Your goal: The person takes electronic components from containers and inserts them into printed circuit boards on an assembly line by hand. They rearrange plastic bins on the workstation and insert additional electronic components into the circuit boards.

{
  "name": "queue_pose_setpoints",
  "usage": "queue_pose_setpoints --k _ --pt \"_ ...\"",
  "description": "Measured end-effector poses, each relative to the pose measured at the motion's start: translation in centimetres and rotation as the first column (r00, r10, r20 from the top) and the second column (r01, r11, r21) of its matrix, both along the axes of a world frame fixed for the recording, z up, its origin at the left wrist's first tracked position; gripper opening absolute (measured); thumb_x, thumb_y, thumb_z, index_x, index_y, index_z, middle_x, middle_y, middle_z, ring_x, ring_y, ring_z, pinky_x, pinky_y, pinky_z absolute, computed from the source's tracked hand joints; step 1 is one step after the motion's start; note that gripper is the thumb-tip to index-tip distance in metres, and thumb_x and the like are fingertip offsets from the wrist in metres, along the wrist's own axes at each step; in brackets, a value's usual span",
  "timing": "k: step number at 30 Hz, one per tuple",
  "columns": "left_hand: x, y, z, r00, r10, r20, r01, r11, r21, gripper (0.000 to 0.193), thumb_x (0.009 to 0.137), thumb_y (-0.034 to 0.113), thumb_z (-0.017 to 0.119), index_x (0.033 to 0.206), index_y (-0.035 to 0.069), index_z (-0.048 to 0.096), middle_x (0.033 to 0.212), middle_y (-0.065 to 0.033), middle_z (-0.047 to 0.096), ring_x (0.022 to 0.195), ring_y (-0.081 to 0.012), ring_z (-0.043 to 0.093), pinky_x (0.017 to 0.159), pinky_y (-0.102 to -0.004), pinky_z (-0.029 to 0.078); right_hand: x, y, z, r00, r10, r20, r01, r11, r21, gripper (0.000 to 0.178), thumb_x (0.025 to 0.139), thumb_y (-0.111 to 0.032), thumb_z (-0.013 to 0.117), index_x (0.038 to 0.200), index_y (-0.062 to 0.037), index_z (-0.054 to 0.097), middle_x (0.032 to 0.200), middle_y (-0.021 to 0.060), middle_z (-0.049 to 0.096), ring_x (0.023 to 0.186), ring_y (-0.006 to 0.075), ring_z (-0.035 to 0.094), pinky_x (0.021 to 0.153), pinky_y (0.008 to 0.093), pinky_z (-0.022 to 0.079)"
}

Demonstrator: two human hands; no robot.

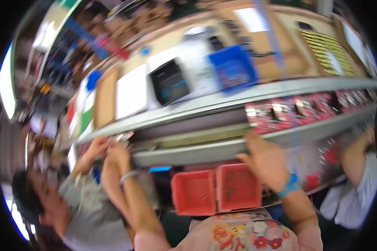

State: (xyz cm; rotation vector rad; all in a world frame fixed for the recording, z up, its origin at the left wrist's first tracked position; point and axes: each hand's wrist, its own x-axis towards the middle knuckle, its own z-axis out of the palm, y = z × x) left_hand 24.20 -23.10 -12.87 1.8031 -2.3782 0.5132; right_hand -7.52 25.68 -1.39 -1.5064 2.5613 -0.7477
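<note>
My left hand [119, 154], with a pale band at its wrist, reaches to the left end of a long conveyor channel. Its fingertips are smeared beside a small red and silver circuit board [125, 137]; whether they grip it is unclear. A co-worker's hand [97, 147] is close by on its left. My right hand [267, 162], below which a blue wrist strap [290, 185] shows, lies over the channel's near rail [192, 154]. Its fingers are stretched and the thumb stands apart. Just beyond the fingertips begins a row of red circuit boards [276, 116].
Two red bins [193, 193] with small parts stand before me. Over the channel, a shelf holds a blue tray [233, 69], a black device [169, 81], white sheets [132, 92] and yellow-black striped material [327, 51]. Co-workers sit close on the left and right.
</note>
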Motion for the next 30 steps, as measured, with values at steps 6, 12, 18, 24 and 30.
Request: queue_pose_setpoints --k 6,12,18,24,30 --pt "-5.3 12.8 5.5 0.701 0.074 -0.709 -0.048 0.997 0.057 0.09 0.099 0.059 0.057 0.151 -0.011 0.034 0.151 -0.0387 0.037 0.141 -0.0489 0.036 0.121 -0.0516 0.025 0.1 -0.1 0.2 1.0 0.02 0.013 -0.021 0.999 0.036 0.057 0.085 -0.021 0.08 0.133 0.0005 0.058 0.138 0.02 0.063 0.113 0.0427 0.066 0.093 0.0462 0.055" --pt "-8.6 26.1 10.8 0.727 -0.25 -0.639 0.43 0.892 0.14 0.08 0.099 0.035 0.069 0.155 -0.006 0.03 0.159 -0.0351 0.028 0.152 -0.0482 0.021 0.125 -0.0556 0.008 0.0 -0.1 1.1 0.999 0.04 0.024 -0.04 0.999 -0.008 0.054 0.085 -0.017 0.079 0.132 0.0019 0.058 0.135 0.021 0.064 0.114 0.0436 0.065 0.093 0.0458 0.054" --pt "-11.4 34.4 16.9 0.505 -0.512 -0.694 0.827 0.517 0.221 0.058 0.092 0.025 0.078 0.142 0.005 0.055 0.162 -0.0283 0.03 0.153 -0.0519 0.021 0.121 -0.0655 0.006 0.0 -0.5 1.4 0.999 0.034 -0.002 -0.034 0.999 -0.004 0.051 0.085 -0.017 0.079 0.129 -0.0001 0.06 0.132 0.0206 0.065 0.114 0.0424 0.066 0.092 0.0453 0.055" --pt "-8.9 35.9 15.8 0.328 -0.5 -0.801 0.895 0.436 0.095 0.031 0.085 0.002 0.079 0.115 0.002 0.072 0.134 -0.022 0.063 0.13 -0.0408 0.058 0.111 -0.0519 0.044 0.2 -0.5 1.5 0.998 0.058 -0.026 -0.06 0.993 -0.104 0.043 0.085 -0.013 0.08 0.123 -0.0013 0.062 0.123 0.0178 0.068 0.095 0.0379 0.071 0.079 0.0434 0.057" --pt "-2.5 37.4 14.4 0.701 -0.383 -0.602 0.596 0.778 0.199 0.029 0.093 -0.003 0.07 0.121 -0.003 0.066 0.143 -0.0272 0.05 0.123 -0.0397 0.055 0.097 -0.0442 0.049 1.9 4.0 4.2 0.999 -0.038 0.031 0.041 0.993 -0.109 0.033 0.087 -0.008 0.079 0.114 -0.001 0.059 0.093 0.0135 0.064 0.063 0.0254 0.064 0.055 0.0385 0.05"
